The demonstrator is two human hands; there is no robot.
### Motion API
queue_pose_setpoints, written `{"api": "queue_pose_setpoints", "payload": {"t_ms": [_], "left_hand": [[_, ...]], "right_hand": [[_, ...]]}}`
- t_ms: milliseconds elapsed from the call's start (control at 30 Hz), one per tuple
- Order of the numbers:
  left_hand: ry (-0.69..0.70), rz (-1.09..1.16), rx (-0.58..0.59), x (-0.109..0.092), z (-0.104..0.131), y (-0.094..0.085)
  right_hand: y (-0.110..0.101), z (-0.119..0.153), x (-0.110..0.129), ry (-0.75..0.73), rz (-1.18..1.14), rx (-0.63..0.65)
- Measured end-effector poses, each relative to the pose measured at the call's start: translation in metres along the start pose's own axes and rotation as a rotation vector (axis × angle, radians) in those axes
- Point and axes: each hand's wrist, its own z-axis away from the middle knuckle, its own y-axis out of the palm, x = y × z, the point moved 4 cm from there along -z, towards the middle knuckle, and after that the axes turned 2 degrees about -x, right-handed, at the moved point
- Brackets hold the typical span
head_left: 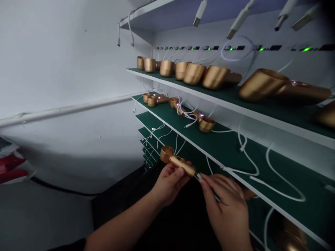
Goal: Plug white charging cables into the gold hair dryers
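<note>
A gold handheld device [183,165] with a round cup-like head and a tube handle is in front of the shelves. My left hand [171,183] is closed around its handle, thumb on top. At the handle's lower end my right hand [225,198] pinches the white plug of a charging cable [199,175]. The plug's tip is at the end of the handle; whether it sits inside I cannot tell. Part of the cable runs hidden under my right fingers.
Several similar gold devices [194,74] lie along the upper shelf [225,97], with more on the green shelf below [235,150]. Loose white cables [277,188] trail over the shelf edges. Plugs hang from the top shelf [167,8]. A red and white object [13,167] is at far left.
</note>
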Motion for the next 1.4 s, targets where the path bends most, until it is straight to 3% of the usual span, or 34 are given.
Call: {"api": "queue_pose_setpoints", "payload": {"t_ms": [133,367,533,767,967,1067,1167,1233,1400], "left_hand": [[0.015,0.019,0.007,0.0,0.0,0.005],[-0.012,0.049,-0.015,0.004,0.002,0.006],[-0.003,0.023,-0.02,0.002,0.002,0.001],[0.029,-0.071,0.111,0.001,0.001,-0.003],[0.0,-0.18,0.143,-0.001,-0.001,-0.007],[-0.059,-0.211,0.087,-0.006,-0.008,-0.012],[0.027,-0.228,-0.004,-0.017,-0.016,-0.015],[0.105,-0.366,-0.003,-0.021,-0.02,-0.011],[0.408,-1.144,0.056,-0.006,-0.027,0.007]], "right_hand": [[-0.001,0.005,0.0,0.015,0.004,-0.057],[0.0,0.005,-0.001,0.037,-0.054,-0.028],[-0.003,-0.001,0.004,-0.031,0.055,0.004],[-0.006,-0.006,0.001,-0.082,-0.017,0.097],[-0.002,-0.002,-0.002,-0.078,-0.032,0.135],[-0.001,-0.002,-0.011,-0.079,0.082,0.13],[-0.003,-0.003,-0.029,-0.093,0.186,0.079],[-0.005,-0.003,-0.042,-0.118,0.264,0.047],[-0.002,0.004,-0.051,-0.017,0.661,0.002]]}}
